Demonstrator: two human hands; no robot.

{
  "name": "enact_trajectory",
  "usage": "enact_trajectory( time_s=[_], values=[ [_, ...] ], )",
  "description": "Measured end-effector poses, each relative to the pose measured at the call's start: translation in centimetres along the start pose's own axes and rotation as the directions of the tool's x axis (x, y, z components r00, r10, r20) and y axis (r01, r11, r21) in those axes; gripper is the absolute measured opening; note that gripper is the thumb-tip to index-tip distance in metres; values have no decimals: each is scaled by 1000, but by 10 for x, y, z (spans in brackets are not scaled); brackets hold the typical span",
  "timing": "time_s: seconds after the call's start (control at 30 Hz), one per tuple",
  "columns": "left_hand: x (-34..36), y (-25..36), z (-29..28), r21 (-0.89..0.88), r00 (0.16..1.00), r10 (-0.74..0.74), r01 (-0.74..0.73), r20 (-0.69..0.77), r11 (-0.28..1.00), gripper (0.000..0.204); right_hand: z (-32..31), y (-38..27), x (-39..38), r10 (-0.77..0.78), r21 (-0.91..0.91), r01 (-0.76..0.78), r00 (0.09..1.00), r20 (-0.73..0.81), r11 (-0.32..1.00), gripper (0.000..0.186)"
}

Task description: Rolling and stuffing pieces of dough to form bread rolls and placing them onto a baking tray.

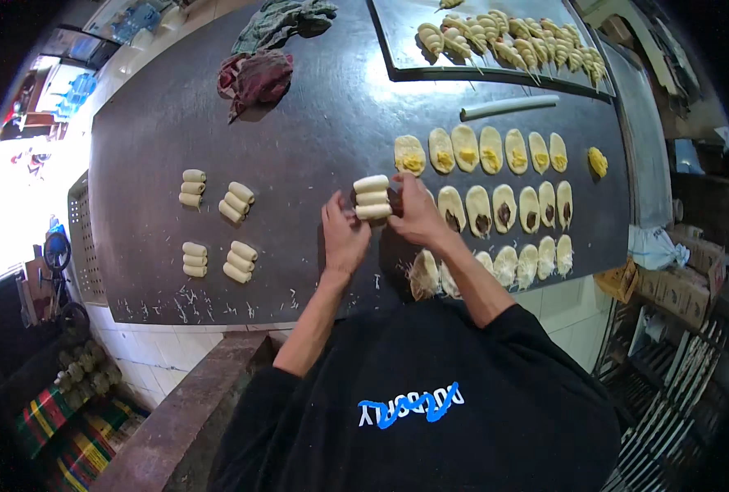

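Observation:
Three pale dough rolls lie side by side as one stack, between my two hands near the middle of the dark table. My left hand curls about their left ends, its fingers bent. At the right ends, my right hand presses with closed fingers. Just right of it are flat dough ovals in rows: the far row with yellow filling, the middle row with dark brown filling, the near row with white shreds. My right forearm hides part of the near row.
Several grouped dough rolls sit on the table's left side. A tray of spiral dough pieces stands at the far right, a pale stick before it. Yellow filling lies right; cloths lie at the far left.

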State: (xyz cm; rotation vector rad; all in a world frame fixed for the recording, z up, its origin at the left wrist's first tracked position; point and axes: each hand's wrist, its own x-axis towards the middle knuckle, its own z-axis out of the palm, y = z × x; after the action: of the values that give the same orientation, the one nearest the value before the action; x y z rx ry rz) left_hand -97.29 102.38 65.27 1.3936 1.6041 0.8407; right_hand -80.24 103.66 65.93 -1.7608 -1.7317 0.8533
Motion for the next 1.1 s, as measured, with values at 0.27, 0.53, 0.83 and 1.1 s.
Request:
enact_trajectory(
  time_s=[0.27,0.53,0.83,1.1],
  values=[
    [-14,11,26,-630,792,-561,568,242,530,41,-23,-17,128,-78,-13,148,589,804,989,34],
    [-14,-11,-17,-365,690,-534,717,489,594,47,-6,-29,79,0,-217,166,794,608,962,31],
    [21,-59,-25,-87,889,-365,401,277,912,48,41,7,-28,296,534,-139,930,-220,834,42],
    [18,-47,-10,-171,908,417,-419,-51,892,35,88,-16,-38,549,821,-236,828,-110,521,54]
  ],
)
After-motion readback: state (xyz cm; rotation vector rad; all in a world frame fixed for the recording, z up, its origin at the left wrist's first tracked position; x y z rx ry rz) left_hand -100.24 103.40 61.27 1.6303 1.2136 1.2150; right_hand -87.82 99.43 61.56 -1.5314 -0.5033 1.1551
